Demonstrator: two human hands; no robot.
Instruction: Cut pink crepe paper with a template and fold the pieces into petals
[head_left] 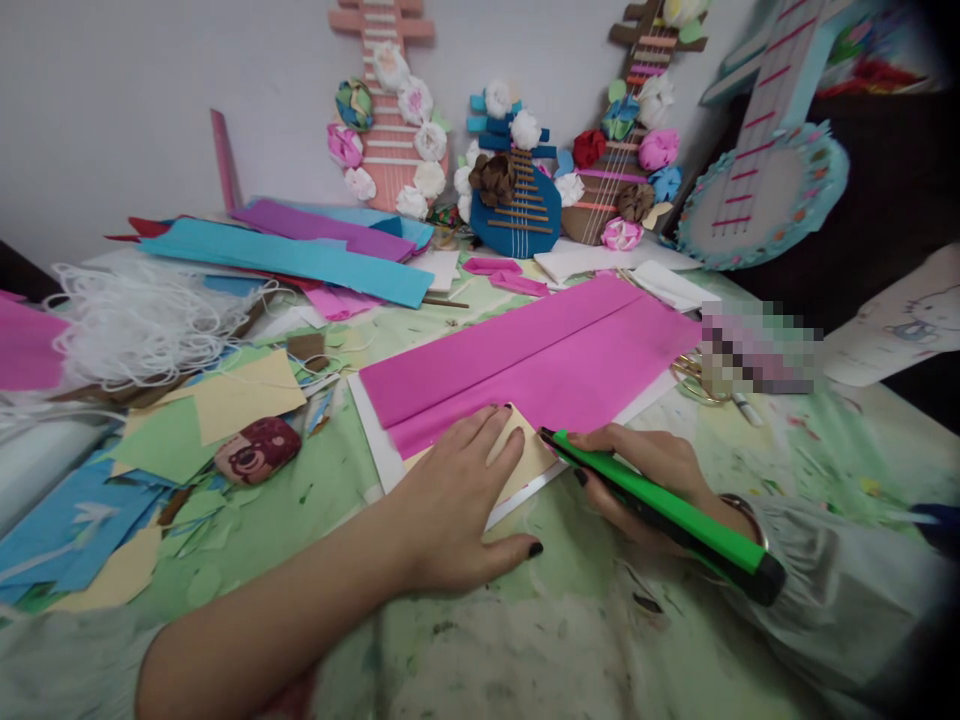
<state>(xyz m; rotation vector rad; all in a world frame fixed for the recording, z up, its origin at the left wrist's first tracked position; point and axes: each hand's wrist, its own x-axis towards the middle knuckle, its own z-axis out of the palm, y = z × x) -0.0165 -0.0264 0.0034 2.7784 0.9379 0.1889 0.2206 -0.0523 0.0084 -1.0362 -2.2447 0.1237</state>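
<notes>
A sheet of bright pink paper (555, 345), creased along its length, lies over a white board (365, 425) on the table. At its near edge is a small cream paper piece (527, 455). My left hand (457, 490) presses down on this piece with fingers spread, covering part of it. In my right hand (660, 470) is a green utility knife with a black end (675, 505), held aslant. Its dark tip is at the right edge of the cream piece; the blade itself cannot be made out.
Tangled white cord (150, 325), paper scraps (247, 395) and a dark red case (259, 450) lie at left. Blue paper strips (292, 260) are stacked behind. Gold-handled scissors (701, 380) lie at right. Flower-decorated paper instruments (517, 205) stand against the wall.
</notes>
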